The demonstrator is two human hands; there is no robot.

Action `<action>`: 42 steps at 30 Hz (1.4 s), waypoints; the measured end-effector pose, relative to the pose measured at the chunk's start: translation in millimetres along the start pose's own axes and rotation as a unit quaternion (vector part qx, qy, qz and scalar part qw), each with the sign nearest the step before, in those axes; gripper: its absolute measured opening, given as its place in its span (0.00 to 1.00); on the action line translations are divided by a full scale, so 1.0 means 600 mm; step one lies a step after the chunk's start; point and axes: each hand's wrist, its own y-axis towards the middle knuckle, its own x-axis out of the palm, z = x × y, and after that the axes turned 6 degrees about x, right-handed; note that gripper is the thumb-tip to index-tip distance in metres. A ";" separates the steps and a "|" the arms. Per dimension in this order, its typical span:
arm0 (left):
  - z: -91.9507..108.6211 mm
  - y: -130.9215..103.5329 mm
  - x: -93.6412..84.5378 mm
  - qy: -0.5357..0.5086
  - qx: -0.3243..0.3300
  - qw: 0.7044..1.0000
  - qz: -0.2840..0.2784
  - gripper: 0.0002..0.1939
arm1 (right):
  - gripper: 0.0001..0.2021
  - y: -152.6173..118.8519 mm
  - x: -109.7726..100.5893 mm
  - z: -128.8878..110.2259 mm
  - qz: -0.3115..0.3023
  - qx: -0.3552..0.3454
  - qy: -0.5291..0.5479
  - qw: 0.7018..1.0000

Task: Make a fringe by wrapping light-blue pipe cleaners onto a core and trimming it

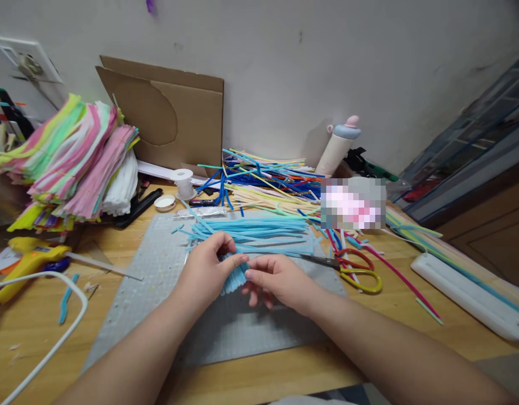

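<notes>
Grips [209, 263] [280, 279] on blue stems [235, 281], bottle [334, 151] behind

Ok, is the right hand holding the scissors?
No, the scissors lie with their handles clear of the right hand, which is at the light-blue bundle instead.

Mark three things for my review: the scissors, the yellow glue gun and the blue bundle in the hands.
Scissors [337, 263]: head view, on the metal near the pivot.
Yellow glue gun [23, 261]: head view, on its body.
Blue bundle [234, 279]: head view, on its exposed strips.
</notes>
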 end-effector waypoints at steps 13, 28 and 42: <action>-0.005 0.010 -0.022 -0.114 -0.054 0.990 -0.055 0.14 | 0.17 0.009 0.017 0.013 0.077 -0.052 0.101 0.991; 0.009 0.004 -0.023 -0.224 -0.107 0.959 -0.136 0.13 | 0.18 0.008 0.005 0.011 -0.002 -0.002 0.128 0.992; 0.006 0.004 -0.017 -0.056 -0.003 0.998 -0.040 0.10 | 0.15 -0.004 0.005 -0.001 -0.022 0.020 0.079 0.996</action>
